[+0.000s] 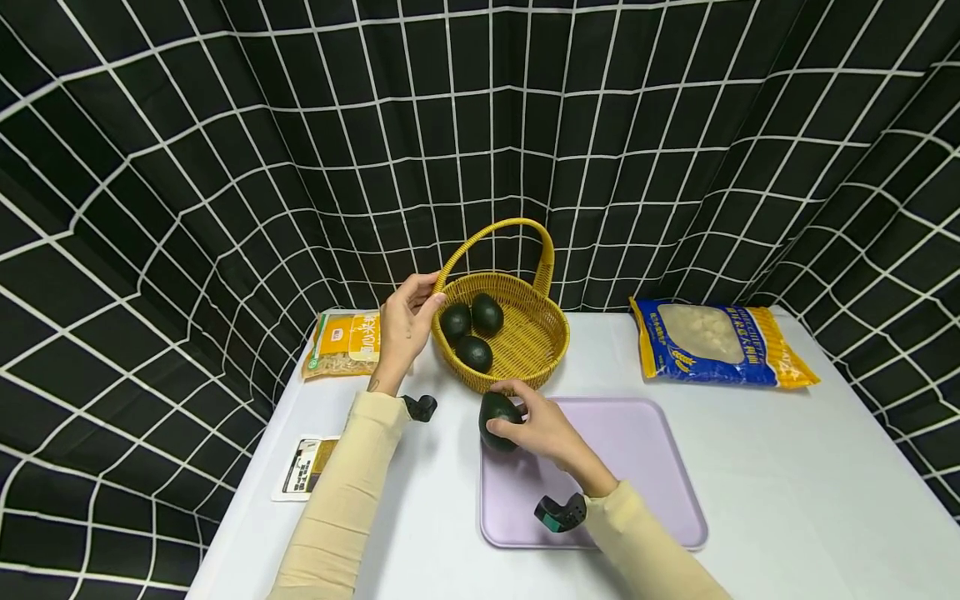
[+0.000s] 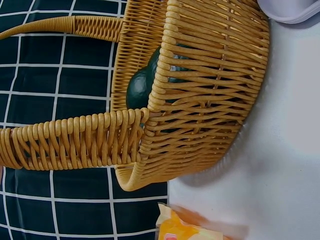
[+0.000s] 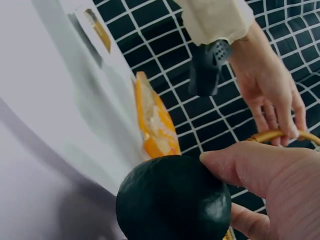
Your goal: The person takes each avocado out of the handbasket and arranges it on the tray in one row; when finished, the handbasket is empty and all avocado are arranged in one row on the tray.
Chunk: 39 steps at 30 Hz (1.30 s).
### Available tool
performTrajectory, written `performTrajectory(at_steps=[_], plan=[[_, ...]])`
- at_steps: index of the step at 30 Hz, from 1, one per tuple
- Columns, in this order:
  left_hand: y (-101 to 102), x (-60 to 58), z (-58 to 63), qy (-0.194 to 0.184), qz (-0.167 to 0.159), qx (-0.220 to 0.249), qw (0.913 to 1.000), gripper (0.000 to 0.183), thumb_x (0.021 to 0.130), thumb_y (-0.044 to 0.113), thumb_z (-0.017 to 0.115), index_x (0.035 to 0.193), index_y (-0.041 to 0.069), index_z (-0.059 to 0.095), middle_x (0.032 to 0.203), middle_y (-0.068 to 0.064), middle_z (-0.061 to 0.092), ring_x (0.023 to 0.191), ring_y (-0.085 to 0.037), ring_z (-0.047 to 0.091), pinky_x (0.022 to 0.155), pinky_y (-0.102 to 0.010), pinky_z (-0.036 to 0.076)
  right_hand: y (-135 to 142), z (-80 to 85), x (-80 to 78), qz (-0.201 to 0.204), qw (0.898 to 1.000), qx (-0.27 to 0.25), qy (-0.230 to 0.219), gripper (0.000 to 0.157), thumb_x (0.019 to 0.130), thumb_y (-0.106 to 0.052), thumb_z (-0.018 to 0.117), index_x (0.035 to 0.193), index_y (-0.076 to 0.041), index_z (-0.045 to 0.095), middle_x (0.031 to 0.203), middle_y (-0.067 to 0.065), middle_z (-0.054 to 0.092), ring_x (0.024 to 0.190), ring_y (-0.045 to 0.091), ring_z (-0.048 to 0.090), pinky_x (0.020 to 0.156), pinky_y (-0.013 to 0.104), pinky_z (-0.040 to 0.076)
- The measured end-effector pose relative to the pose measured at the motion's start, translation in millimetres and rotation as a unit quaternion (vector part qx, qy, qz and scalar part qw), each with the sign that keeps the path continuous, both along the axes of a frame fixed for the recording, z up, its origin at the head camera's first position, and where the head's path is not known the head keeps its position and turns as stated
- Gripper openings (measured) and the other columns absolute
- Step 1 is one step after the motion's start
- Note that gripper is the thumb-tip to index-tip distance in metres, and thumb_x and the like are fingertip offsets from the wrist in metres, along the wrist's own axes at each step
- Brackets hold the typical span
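Note:
My left hand pinches the left side of the handle of a yellow woven basket, near its rim. Inside the basket, three dark green avocados sit together toward the left. Between the thumb and fingers of my right hand is another avocado, held over the left back part of a lilac tray, just in front of the basket. In the right wrist view this avocado fills the lower middle. The left wrist view shows the basket's woven side close up.
An orange food packet lies left of the basket, and a small white-and-brown packet is nearer the front left. At the back right lies a blue and yellow bag. A black gridded cloth hangs behind the white table.

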<state>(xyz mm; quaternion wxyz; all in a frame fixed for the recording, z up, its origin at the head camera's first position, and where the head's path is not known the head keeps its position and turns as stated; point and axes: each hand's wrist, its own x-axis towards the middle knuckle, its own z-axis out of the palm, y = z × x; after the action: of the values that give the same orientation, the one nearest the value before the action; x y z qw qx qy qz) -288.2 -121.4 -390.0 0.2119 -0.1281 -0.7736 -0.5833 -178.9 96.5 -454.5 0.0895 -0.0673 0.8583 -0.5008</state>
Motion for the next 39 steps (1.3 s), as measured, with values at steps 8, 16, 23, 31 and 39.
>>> performTrajectory(at_steps=[8, 16, 23, 31, 39], plan=[[0, -0.4, 0.7, -0.002, 0.002, -0.001, 1.0000, 0.029, 0.095, 0.011, 0.070, 0.124, 0.009, 0.070, 0.112, -0.014, 0.074, 0.102, -0.026, 0.071, 0.091, -0.037, 0.059, -5, -7.3, 2.7, -0.009, 1.000, 0.027, -0.010, 0.052, 0.083, -0.028, 0.080, 0.131, -0.030, 0.059, 0.115, 0.015, 0.068, 0.094, 0.026, 0.062, 0.069, 0.034, 0.047], [0, -0.1, -0.4, 0.003, -0.001, 0.005, 1.0000, 0.028, 0.095, 0.010, 0.070, 0.123, 0.008, 0.070, 0.113, -0.019, 0.073, 0.103, -0.028, 0.071, 0.093, -0.042, 0.059, -7, -10.4, 5.5, -0.005, 0.999, 0.036, -0.004, 0.054, 0.083, -0.029, 0.079, 0.133, -0.029, 0.058, 0.110, 0.014, 0.068, 0.088, 0.025, 0.060, 0.067, 0.033, 0.045], [0, -1.4, -1.2, 0.005, -0.008, 0.013, 0.9999, 0.028, 0.095, 0.009, 0.071, 0.123, 0.007, 0.070, 0.113, -0.019, 0.073, 0.103, -0.029, 0.071, 0.093, -0.043, 0.059, -9, -12.4, 5.1, 0.003, 0.998, 0.058, 0.022, 0.057, 0.082, -0.026, 0.079, 0.135, -0.024, 0.056, 0.087, 0.007, 0.067, 0.074, 0.020, 0.058, 0.062, 0.032, 0.045], [2, -1.8, -0.2, 0.001, -0.004, 0.019, 0.9998, 0.030, 0.095, 0.000, 0.068, 0.125, 0.000, 0.067, 0.116, -0.027, 0.070, 0.106, -0.039, 0.069, 0.096, -0.051, 0.056, -10, -12.5, 4.2, -0.004, 0.994, 0.091, 0.054, 0.047, 0.086, -0.026, 0.075, 0.130, -0.020, 0.060, 0.072, 0.004, 0.060, 0.065, 0.017, 0.050, 0.060, 0.031, 0.040], [4, -1.3, 0.3, -0.013, 0.000, 0.017, 0.9998, 0.030, 0.095, 0.001, 0.067, 0.125, 0.000, 0.067, 0.116, -0.025, 0.070, 0.106, -0.036, 0.069, 0.096, -0.048, 0.056, -8, -16.6, 4.0, -0.008, 0.996, 0.086, 0.021, 0.036, 0.091, -0.032, 0.071, 0.125, -0.022, 0.065, 0.072, 0.001, 0.061, 0.068, 0.018, 0.054, 0.061, 0.030, 0.041]])
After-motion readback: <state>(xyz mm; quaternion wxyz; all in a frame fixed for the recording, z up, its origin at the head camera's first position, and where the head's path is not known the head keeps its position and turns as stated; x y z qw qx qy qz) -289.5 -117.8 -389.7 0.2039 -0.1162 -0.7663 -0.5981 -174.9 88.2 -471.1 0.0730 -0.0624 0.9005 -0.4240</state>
